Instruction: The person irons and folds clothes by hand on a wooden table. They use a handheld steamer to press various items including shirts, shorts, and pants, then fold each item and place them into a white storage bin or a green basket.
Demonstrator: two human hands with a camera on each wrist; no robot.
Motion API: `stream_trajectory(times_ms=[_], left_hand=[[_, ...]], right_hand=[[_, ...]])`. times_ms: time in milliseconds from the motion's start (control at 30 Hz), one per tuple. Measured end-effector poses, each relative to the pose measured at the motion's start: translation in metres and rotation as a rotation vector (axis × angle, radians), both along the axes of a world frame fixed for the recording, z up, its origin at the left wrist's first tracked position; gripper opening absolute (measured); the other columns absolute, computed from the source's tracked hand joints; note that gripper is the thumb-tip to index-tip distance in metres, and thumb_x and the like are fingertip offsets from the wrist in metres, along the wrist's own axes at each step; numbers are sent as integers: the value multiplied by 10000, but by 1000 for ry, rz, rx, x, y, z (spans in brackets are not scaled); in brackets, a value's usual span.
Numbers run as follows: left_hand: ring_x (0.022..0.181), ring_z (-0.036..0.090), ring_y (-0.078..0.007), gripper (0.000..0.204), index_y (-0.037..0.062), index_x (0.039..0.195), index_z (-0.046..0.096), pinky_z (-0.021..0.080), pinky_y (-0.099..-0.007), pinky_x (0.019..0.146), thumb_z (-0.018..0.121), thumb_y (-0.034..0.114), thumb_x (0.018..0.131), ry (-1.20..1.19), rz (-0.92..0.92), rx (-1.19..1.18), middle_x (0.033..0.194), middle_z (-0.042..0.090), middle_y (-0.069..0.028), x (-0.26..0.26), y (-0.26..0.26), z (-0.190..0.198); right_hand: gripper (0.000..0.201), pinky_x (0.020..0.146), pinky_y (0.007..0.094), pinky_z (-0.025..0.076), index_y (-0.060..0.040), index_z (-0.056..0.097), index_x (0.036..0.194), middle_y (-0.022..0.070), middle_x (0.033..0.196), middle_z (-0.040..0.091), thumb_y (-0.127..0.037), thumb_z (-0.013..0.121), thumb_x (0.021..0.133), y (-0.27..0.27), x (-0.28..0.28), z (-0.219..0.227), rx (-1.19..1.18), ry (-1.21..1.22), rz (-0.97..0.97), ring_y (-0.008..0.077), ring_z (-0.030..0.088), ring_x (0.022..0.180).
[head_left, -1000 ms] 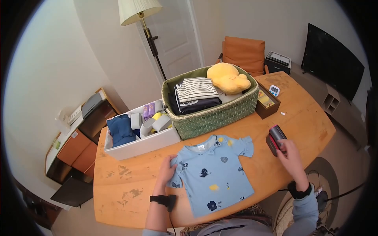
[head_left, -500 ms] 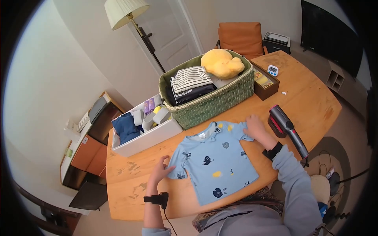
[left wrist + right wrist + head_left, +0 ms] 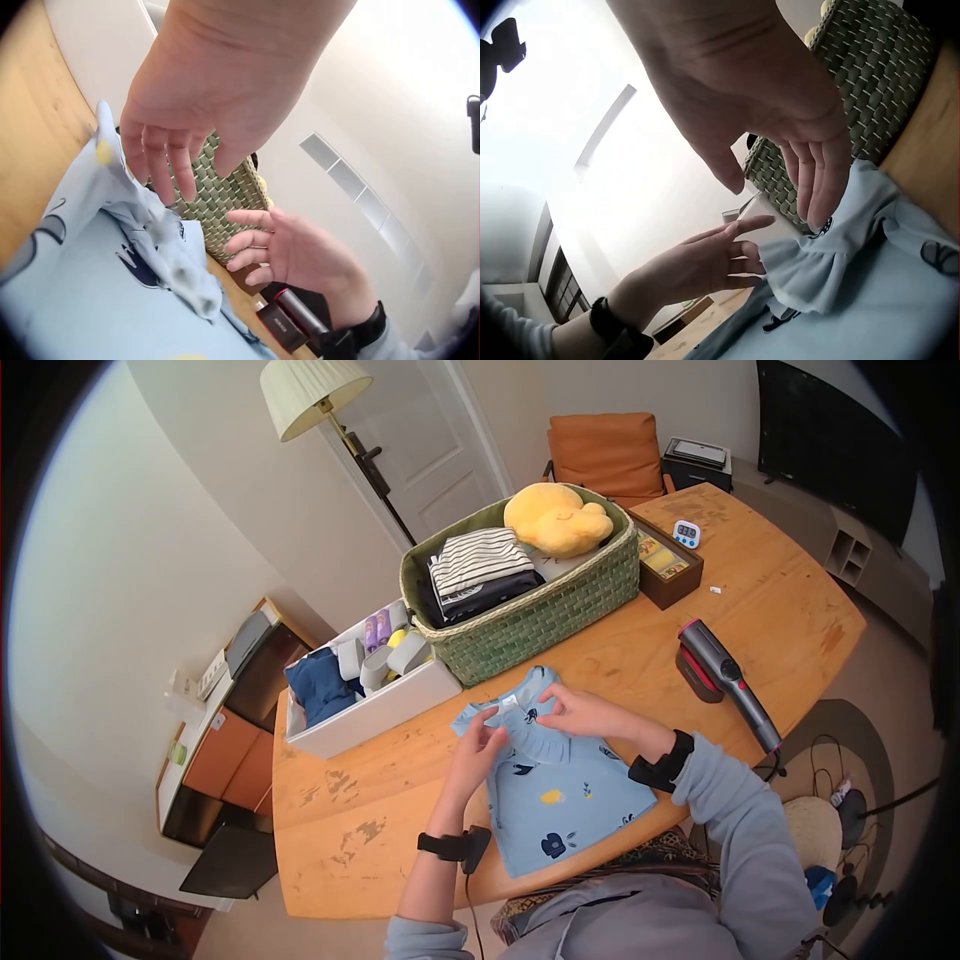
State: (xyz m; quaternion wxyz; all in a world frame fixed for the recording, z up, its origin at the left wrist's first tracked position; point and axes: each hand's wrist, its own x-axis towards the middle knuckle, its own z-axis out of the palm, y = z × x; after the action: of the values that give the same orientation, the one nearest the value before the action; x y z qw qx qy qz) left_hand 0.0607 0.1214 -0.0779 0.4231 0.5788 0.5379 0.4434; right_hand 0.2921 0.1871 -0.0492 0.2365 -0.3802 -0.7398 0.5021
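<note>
A light blue short-sleeved shirt [image 3: 545, 830] with dark and yellow prints lies on the wooden table, its two ruffled sleeves [image 3: 540, 740] folded inward over the chest. Over the left side of the collar is my left hand [image 3: 478, 750], fingers loosely bent and thumb apart. My right hand [image 3: 590, 715] hovers opposite, fingertips close over the folded sleeve. Both wrist views show the left hand [image 3: 187, 112] and right hand [image 3: 780, 112] with thumbs away from the fingers and no cloth pinched. To the right stands a grey and red handheld garment steamer [image 3: 725, 670].
Behind the shirt sits a green woven basket [image 3: 540, 630] with folded clothes and a yellow plush toy [image 3: 560, 520]. Left of it is a white box [image 3: 375, 718] of clothes and small items. A brown box [image 3: 668, 592] and a timer [image 3: 686, 534] are at the back right.
My right hand left the steamer, went to the right sleeve, then came to the shirt's middle. My left hand moved inward too. The sleeves, spread out before, now lie folded over the chest.
</note>
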Motion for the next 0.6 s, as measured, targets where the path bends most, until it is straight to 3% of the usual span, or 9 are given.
stream_trajectory(times_ms=[67, 100, 167, 233, 333, 367, 433, 467, 600], left_hand=[[878, 581, -161, 419, 66, 1275, 465, 476, -300, 783, 609, 159, 892, 379, 105, 39, 934, 597, -82, -16, 3, -10], [878, 581, -161, 419, 66, 1275, 465, 476, -300, 783, 609, 159, 892, 379, 105, 38, 934, 597, -82, -25, 4, -17], [855, 591, -189, 491, 19, 1260, 459, 498, -317, 737, 670, 168, 843, 678, 399, 191, 946, 591, -109, -42, 7, -33], [797, 584, -183, 539, -20, 1246, 449, 494, -308, 710, 698, 197, 819, 605, 441, 140, 873, 580, -97, -55, 11, -49], [709, 563, -157, 630, -66, 1234, 430, 479, -281, 640, 740, 244, 782, 315, 452, -29, 789, 554, -68, -58, 13, -51], [678, 550, -137, 668, -74, 1236, 419, 469, -262, 597, 756, 263, 768, 99, 420, -146, 778, 539, -51, -57, 13, -47], [727, 571, -137, 653, -54, 1247, 414, 483, -257, 627, 753, 248, 778, 168, 391, -240, 889, 567, -87, -45, 9, -26], [777, 593, -136, 640, -34, 1258, 408, 497, -253, 657, 749, 234, 787, 235, 362, -334, 1000, 594, -123, -41, 8, -20], [820, 590, -143, 648, -20, 1286, 360, 491, -254, 707, 732, 187, 798, 142, 332, -321, 991, 597, -114, -37, 5, -25]], right_hand=[[390, 614, 307, 464, -26, 507, 1103, 86, 798, 605, -242, 655, 815, 6, 4, -6, 5, 15, 21, 177, 592, 712], [404, 622, 306, 465, -19, 505, 1111, 86, 802, 604, -239, 659, 810, 13, 10, -14, 134, -43, -41, 181, 594, 713], [417, 629, 306, 467, -12, 503, 1119, 85, 805, 604, -236, 662, 805, 26, 15, -29, 260, -98, -102, 186, 595, 715], [438, 660, 308, 477, -1, 503, 1112, 78, 813, 600, -257, 664, 795, 38, 17, -42, 540, -278, -298, 181, 603, 746], [487, 603, 312, 498, 9, 506, 1114, 77, 776, 600, -291, 675, 769, 65, 12, -74, 662, -406, -277, 186, 612, 682], [487, 603, 312, 498, 9, 506, 1114, 77, 776, 600, -291, 675, 769, 68, 11, -75, 662, -404, -279, 186, 612, 682], [455, 515, 307, 501, 18, 538, 1061, 83, 754, 614, -280, 675, 747, 67, 6, -57, -90, -244, -89, 199, 608, 589], [455, 515, 307, 501, 18, 538, 1061, 83, 754, 614, -280, 675, 747, 66, 5, -55, -87, -242, -89, 199, 608, 589], [358, 482, 294, 489, 32, 565, 961, 105, 777, 636, -232, 664, 740, 53, 3, -48, 22, -112, 15, 204, 603, 561]])
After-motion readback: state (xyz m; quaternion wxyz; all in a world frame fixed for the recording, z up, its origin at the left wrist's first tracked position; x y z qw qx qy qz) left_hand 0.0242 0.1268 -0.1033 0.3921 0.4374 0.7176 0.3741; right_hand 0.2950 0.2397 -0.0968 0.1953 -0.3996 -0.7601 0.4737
